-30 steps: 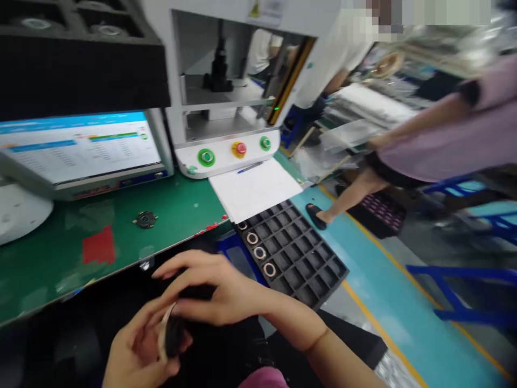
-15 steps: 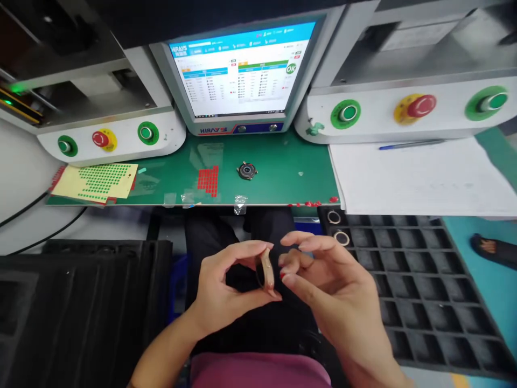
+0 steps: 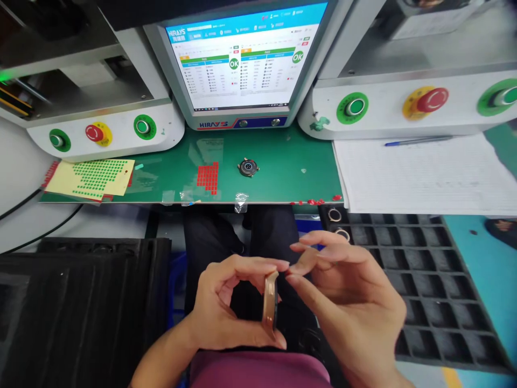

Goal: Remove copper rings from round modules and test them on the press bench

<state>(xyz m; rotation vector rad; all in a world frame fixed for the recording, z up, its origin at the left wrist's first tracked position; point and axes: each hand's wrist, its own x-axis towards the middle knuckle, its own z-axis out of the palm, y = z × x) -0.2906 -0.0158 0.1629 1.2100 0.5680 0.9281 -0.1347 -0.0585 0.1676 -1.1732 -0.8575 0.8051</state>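
My left hand point(image 3: 228, 304) grips a gold watch case point(image 3: 270, 304) by its top and bottom, between fingers and thumb. The watch stands edge-on, its side button facing me. Beside it on the right, my right hand point(image 3: 347, 302) is closed in a pinch, thumb and forefinger together near the watch's upper end. A trace of red shows at those fingertips, a small red sticker mostly hidden by them. On the green bench lies another watch case point(image 3: 247, 167), back side up, with a red mark on its rim.
A sheet of red stickers point(image 3: 208, 178) and a yellow sheet with green dots point(image 3: 97, 175) lie on the bench point(image 3: 283, 161). Behind stand a monitor point(image 3: 242, 64) and button panels. Papers point(image 3: 404, 178) with a pen, a black compartment tray point(image 3: 428, 285) and stacked black trays point(image 3: 81, 312) flank me.
The left hand has lowered the watch and turned it. My right fingertips have come close to its top end. A second OK and a green PASS bar have appeared on the monitor's left half.
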